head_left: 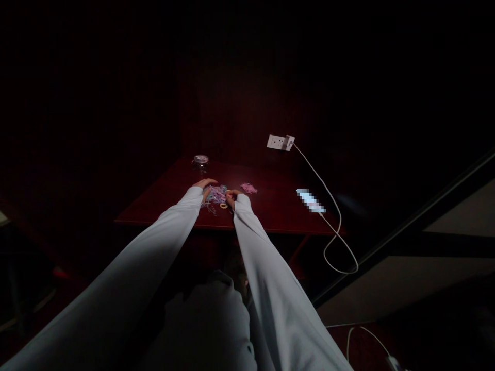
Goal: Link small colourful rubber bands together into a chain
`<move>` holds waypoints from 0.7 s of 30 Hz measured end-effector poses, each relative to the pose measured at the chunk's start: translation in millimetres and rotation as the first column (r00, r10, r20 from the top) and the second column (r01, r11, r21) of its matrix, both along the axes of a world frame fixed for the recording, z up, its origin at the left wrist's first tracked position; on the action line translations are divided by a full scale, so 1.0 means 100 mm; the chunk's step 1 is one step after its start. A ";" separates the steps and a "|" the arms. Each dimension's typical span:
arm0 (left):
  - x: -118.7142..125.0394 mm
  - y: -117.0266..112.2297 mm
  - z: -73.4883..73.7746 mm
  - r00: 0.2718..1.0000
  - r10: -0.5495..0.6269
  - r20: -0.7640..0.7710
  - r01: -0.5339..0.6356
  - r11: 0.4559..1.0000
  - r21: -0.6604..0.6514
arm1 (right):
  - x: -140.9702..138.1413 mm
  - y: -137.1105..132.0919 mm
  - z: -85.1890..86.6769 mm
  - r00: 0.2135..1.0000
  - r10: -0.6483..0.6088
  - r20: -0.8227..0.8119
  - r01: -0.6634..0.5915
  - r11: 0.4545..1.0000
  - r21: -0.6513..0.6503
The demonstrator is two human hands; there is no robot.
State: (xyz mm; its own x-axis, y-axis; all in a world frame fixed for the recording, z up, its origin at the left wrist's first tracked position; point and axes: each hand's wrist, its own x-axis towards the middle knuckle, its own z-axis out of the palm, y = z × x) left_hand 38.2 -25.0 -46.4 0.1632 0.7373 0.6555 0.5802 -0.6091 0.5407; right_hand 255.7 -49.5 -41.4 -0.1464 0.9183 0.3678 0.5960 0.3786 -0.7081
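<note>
A loose pile of small purple, pink and bluish bands (217, 194), which look like thin elastic hair ties, lies on the dark red table. My left hand (204, 187) curves around its left side, fingers stretched out and thumb apart, touching the pile's edge. At the right side of the pile, my right hand (233, 195) has its fingers bent and pressed together. What they pinch is too small to make out. A yellow ring (224, 205) lies just in front of the pile. Beyond my right hand sits a separate heap of pink bands (248, 188).
A clear lidded jar (201, 161) stands at the table's back left. To the right lies a phone with a blurred lit screen (310, 200), its white cable (327, 185) running to a wall socket (279, 142). The table's front edge (174, 225) is close; surroundings are dark.
</note>
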 end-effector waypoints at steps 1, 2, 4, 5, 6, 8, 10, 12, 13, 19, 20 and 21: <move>0.00 0.01 0.00 1.000 0.008 -0.007 -0.008 1.000 0.004 | 0.00 -0.01 0.01 1.000 0.000 0.014 -0.001 1.000 0.009; 0.00 0.02 -0.01 1.000 0.014 -0.023 -0.014 1.000 0.005 | 0.00 -0.01 0.02 1.000 0.000 0.028 0.000 1.000 0.019; -0.01 0.04 -0.01 0.998 0.018 -0.064 -0.018 1.000 -0.002 | -0.01 -0.01 0.04 0.999 -0.005 0.054 0.003 0.999 0.036; -0.01 0.05 -0.02 0.997 0.021 -0.078 -0.022 1.000 -0.005 | -0.01 -0.01 0.04 0.998 -0.009 0.064 0.007 0.999 0.041; -0.01 0.05 -0.02 0.996 0.025 -0.086 -0.026 1.000 -0.006 | -0.01 -0.01 0.05 0.997 -0.015 0.071 0.012 0.999 0.045; -0.01 0.06 -0.03 0.995 0.034 -0.097 -0.034 0.999 -0.006 | -0.01 -0.02 0.07 0.996 -0.025 0.081 0.022 0.999 0.048; -0.02 0.06 -0.03 0.993 0.036 -0.112 -0.037 0.999 -0.008 | -0.01 -0.03 0.08 0.995 -0.041 0.088 0.037 0.998 0.050; -0.03 0.06 -0.02 0.991 0.028 -0.129 -0.030 0.999 -0.013 | -0.02 -0.04 0.09 0.995 -0.061 0.081 0.056 0.997 0.061; -0.04 0.06 -0.02 0.990 0.023 -0.137 -0.026 1.000 -0.017 | -0.03 -0.05 0.09 0.996 -0.064 0.067 0.059 0.995 0.077; -0.06 0.05 0.01 0.985 -0.003 -0.172 0.001 1.000 -0.014 | -0.08 -0.07 0.04 0.999 -0.039 -0.017 0.041 0.989 0.142; -0.06 0.04 0.02 0.983 -0.012 -0.181 0.011 1.000 -0.009 | -0.09 -0.08 0.04 0.999 -0.034 0.002 0.034 0.992 0.120; -0.06 0.03 0.02 0.981 -0.023 -0.190 0.023 1.000 -0.006 | -0.09 -0.09 0.03 0.999 -0.021 0.028 0.018 0.995 0.101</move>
State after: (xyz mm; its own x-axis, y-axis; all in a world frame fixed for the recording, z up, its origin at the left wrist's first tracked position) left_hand 32.6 -22.2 -44.2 0.3015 0.7341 0.6084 0.6586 -0.6218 0.4239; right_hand 246.4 -58.0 -38.4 -0.1406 0.8797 0.4543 0.6241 0.4350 -0.6490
